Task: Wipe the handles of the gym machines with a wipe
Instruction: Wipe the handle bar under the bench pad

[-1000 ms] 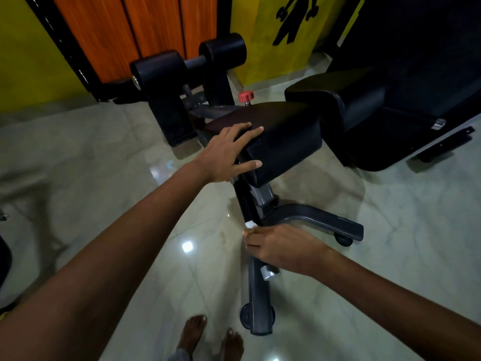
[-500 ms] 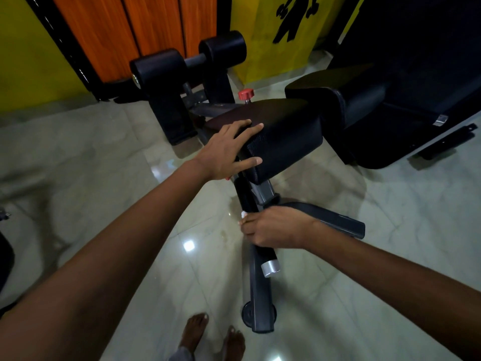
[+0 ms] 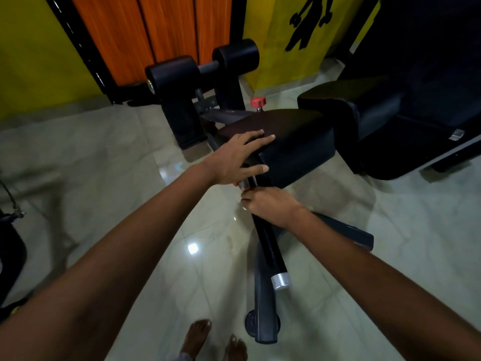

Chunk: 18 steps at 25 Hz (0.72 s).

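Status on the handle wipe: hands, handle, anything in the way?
Left hand flat on the seat pad. Right hand gripping the black handle near its top end, wipe not visible. Nothing in the way.

Handle bar (image 3: 268, 246) glossy black, silver metal cap (image 3: 281, 280); pad (image 3: 294, 142) matt vinyl; floor (image 3: 104, 162) glossy tile.

The place was a gym. A padded black bench (image 3: 294, 136) stood on a dark steel frame (image 3: 264, 303), with two foam roller pads (image 3: 171, 76) at its far end and a red adjustment knob (image 3: 258, 102) beside the seat. Glossy pale floor tiles (image 3: 130, 178) ran up to a yellow wall (image 3: 33, 53) painted with a black figure (image 3: 307, 19) gripping dumbbells.
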Each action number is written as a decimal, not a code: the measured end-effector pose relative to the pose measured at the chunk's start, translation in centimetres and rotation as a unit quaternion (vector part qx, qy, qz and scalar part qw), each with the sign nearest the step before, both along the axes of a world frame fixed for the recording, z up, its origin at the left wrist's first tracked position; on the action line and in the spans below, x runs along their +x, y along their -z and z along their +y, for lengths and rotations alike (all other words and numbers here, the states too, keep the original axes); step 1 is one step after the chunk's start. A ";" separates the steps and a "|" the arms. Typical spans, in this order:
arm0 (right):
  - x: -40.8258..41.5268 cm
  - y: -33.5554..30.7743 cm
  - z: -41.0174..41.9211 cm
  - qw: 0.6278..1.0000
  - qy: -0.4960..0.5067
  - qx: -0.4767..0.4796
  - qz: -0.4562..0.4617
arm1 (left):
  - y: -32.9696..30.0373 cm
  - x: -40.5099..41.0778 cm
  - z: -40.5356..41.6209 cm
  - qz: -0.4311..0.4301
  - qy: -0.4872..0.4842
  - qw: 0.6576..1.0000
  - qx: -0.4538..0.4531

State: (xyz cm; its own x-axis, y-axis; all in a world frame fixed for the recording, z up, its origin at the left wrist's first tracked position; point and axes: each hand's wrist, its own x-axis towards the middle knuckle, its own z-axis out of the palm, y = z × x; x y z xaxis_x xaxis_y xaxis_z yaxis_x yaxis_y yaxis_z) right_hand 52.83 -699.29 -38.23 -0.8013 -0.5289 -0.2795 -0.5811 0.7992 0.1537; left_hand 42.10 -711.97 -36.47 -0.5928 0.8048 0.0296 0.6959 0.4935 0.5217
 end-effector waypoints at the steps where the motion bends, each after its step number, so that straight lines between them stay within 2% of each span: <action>1: 0.3 -0.5 0.4 0.996 0.036 -0.081 -0.013 | -0.5 0.2 -0.6 -0.026 -0.009 1.000 0.008; 3: 0.6 -2.7 1.5 0.965 0.108 -0.240 -0.017 | -2.2 0.8 -2.3 -0.035 -0.026 0.999 0.022; 4: 0.4 -4.2 2.0 0.951 0.133 -0.278 -0.004 | -3.3 1.2 -3.3 -0.035 -0.034 0.999 0.023; 10: -2.9 -15.0 2.5 0.921 0.215 -0.309 0.104 | -12.8 5.1 -10.0 -0.029 -0.137 0.990 0.018; 15: -3.4 -23.6 -3.0 0.894 0.218 -0.377 0.109 | -21.1 8.9 -17.4 0.023 -0.237 0.971 0.031; 18: -3.6 -27.3 -7.7 0.888 0.179 -0.405 0.121 | -24.2 10.8 -22.3 0.043 -0.291 0.955 0.021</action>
State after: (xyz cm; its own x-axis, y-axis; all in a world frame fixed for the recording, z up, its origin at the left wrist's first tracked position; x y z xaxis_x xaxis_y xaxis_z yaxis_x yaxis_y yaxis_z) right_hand 49.26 -706.98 -10.89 -0.9432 -0.1773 0.2811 -0.2964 0.8314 -0.4701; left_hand 52.89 -734.27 -12.23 -0.9339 0.3357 0.1229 0.3503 0.7902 0.5029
